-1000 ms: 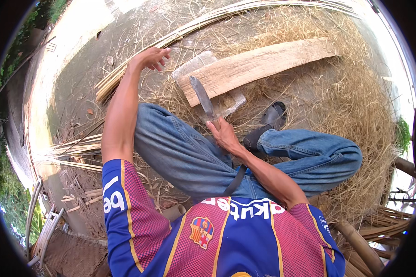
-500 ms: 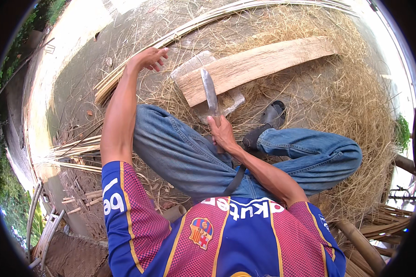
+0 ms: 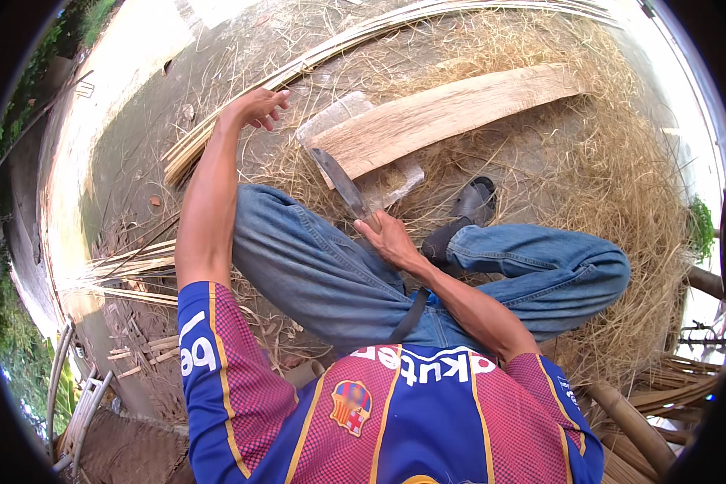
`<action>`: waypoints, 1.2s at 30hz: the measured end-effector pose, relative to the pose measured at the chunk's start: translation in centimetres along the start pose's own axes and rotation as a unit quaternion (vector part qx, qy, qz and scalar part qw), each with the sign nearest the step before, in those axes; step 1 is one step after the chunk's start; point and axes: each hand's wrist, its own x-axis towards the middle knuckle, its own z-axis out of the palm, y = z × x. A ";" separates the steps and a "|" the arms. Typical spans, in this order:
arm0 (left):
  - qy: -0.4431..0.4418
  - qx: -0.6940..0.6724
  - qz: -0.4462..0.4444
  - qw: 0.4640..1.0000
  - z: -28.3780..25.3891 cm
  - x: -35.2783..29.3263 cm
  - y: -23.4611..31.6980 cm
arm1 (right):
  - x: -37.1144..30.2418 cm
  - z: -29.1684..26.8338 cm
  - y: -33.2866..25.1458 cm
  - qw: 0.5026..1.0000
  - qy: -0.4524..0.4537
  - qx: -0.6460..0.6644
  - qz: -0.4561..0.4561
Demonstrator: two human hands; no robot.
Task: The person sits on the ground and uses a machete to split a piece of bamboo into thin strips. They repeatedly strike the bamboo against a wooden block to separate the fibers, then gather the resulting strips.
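Note:
My right hand is wrapped round the handle of a large knife, over my lap. Its dark blade slants up and to the left, the tip by the near left corner of a wooden board. The board is long, pale and slightly curved, and its left end rests on a grey stone block. My left hand hovers left of the block, fingers loosely bent and apart from the thumb. I see nothing in it. Just beyond it runs a bundle of long thin strips, perhaps bamboo.
Dry fibrous shavings are heaped on the right and around the board. More split strips lie by my left side. My bent legs in jeans flank the work spot, with a dark clog in front. A pole lies at the lower right.
The knife blade has swung left and down, from nearly upright over the board to a slant at its corner. My left hand's fingers have drawn a little closer together.

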 end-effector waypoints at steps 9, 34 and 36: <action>0.009 -0.022 0.013 1.000 0.1 -0.4 0.0 | -0.2 0.1 0.4 0.998 -0.056 0.034 -0.008; -0.001 -0.007 0.017 1.000 0.1 0.1 -0.2 | 4.0 -5.6 0.2 0.882 0.156 0.398 0.199; -0.002 -0.006 0.019 1.000 0.2 0.0 0.3 | 4.0 -5.2 1.0 0.894 0.126 0.386 0.189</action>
